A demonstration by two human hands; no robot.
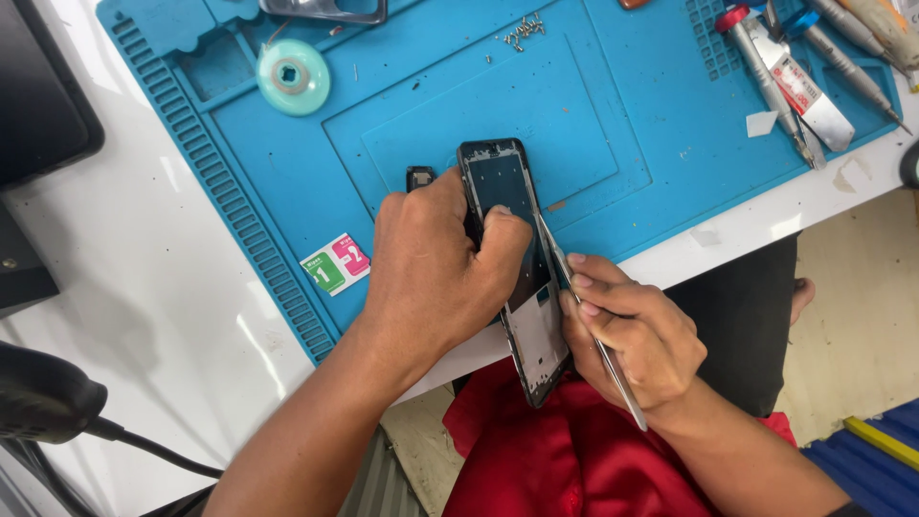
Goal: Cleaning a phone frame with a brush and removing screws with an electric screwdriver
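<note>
Left hand (436, 263) clamped over the upper middle of a black phone frame (507, 258), thumb pressed on its inner face, fingers wrapped round the left edge. Frame tilted, top end over the blue work mat (613, 124), lower end hanging past the near edge of the white desk (144, 278) and above red cloth (555, 460) on the lap. Right hand (632, 335) closed on thin metal tweezers (589, 321), fingertips pinched together near the frame's right edge, tip of the tool touching that edge about halfway down, long end sticking out behind the palm. Just left of the left hand, a small black part (419, 177) lying on the mat, partly hidden by the knuckles. Further up the mat, a pale green round reel (293, 77) in a recessed tray, and a scatter of tiny screws (525, 31) near the top (too small to count). At the right end of the mat, a cluster of screwdrivers and a glue tube (799, 77), lying side by side, well apart from both hands. Near the mat's lower left corner, a small green-and-pink sticker (336, 263). At the lower left of the desk, a black cable and plug (57, 402).
</note>
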